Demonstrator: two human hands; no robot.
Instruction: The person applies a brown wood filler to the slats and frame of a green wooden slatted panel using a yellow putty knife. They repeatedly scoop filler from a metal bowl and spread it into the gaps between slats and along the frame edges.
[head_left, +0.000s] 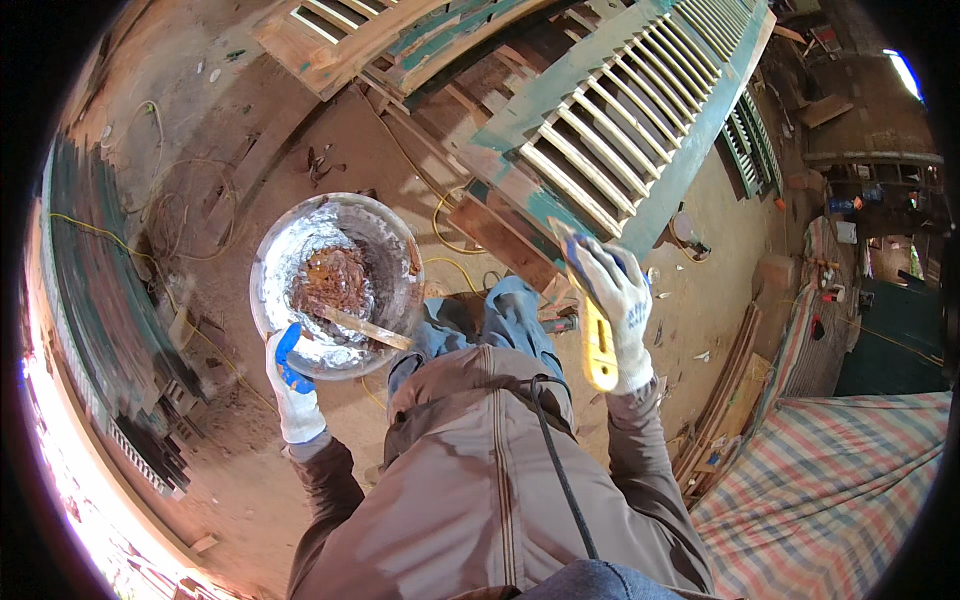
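Observation:
In my left hand (292, 385), gloved in white and blue, is the rim of a round metal basin (404, 275), the thumb hooked over its near left edge. A lump of brown, paste-like filler (330, 282) lies inside, and white residue coats the walls. A flat wooden stick (365, 327) leans from the filler toward the near right rim. My right hand (615, 300), in a white glove, is closed round a putty knife with a yellow handle (600, 350). Its blade points up and left, beside the lower corner of a green louvered shutter (510, 140).
More shutter frames (350, 50) lie at the upper left of it. Stacked green boards (100, 260) line the left side. Yellow cords (450, 225) trail over the dirt floor. A checked cloth (830, 490) spreads at the lower right, near long wooden strips (725, 410).

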